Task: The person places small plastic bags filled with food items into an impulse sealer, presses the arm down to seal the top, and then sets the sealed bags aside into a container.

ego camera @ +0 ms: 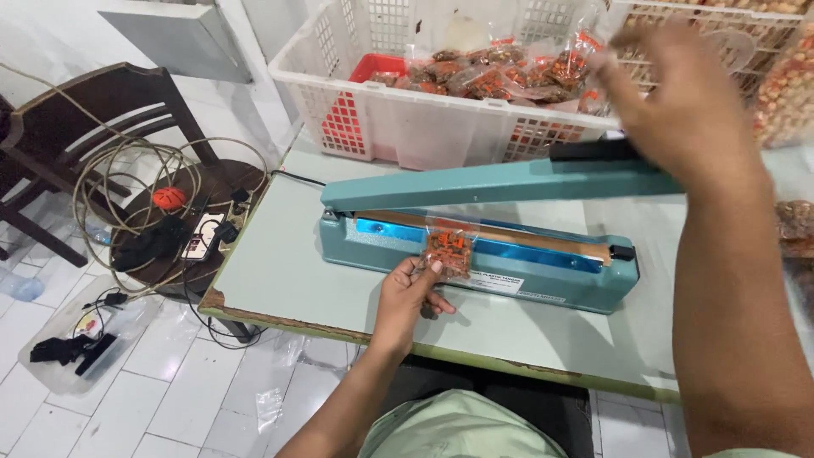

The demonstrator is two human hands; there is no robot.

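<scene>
My left hand (410, 293) pinches a small clear packet of orange-brown snacks (447, 251) and lays its open end across the sealing strip of a teal heat sealer (483, 254). The sealer's lever arm (475, 182) stands raised. My right hand (678, 106), blurred, rests on the arm's black handle (593, 151) at the far right end.
A white slatted basket (398, 119) with several filled snack packets stands behind the sealer. A second basket (746, 51) is at the back right. The pale green table (280, 271) has a chipped front edge. To the left, a dark wooden chair (127, 144) carries tangled cables.
</scene>
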